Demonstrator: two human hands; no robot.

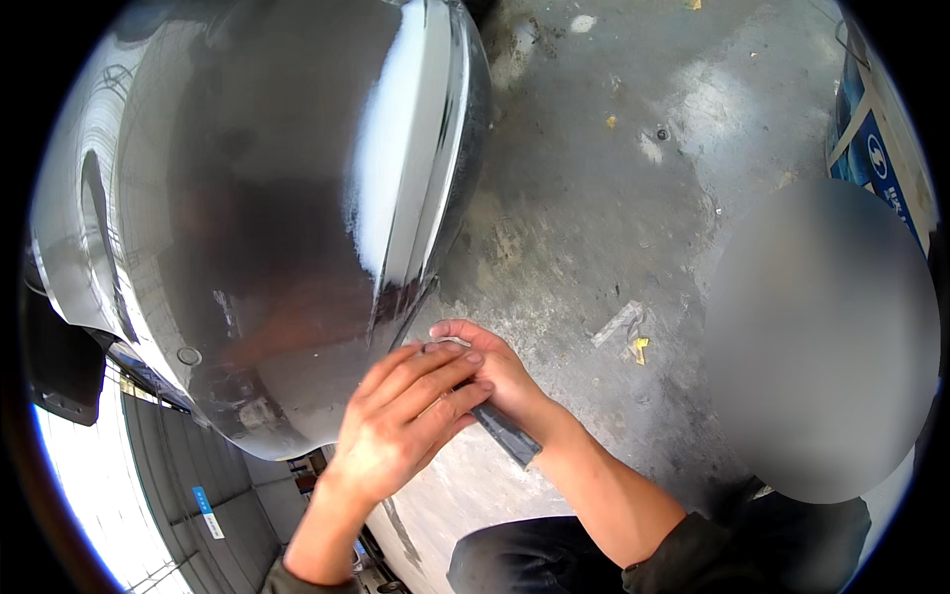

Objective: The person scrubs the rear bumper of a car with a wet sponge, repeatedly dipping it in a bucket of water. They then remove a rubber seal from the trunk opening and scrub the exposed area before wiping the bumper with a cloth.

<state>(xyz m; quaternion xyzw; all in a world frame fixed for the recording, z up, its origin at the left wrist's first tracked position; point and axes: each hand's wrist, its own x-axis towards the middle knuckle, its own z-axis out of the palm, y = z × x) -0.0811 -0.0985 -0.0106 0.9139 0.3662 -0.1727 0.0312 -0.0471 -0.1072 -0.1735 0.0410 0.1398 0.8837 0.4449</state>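
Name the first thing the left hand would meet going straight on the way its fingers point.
Most likely the right hand: the left hand points up and rightward in the picture, its fingertips overlapping the right hand, though actual contact is unclear.

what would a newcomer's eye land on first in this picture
Probably the big glossy dark panel filling the upper left, with a bright white patch along its right side. Next, at lower centre, the left hand and right hand meet around a dark strip, one end sticking out beside the right wrist.
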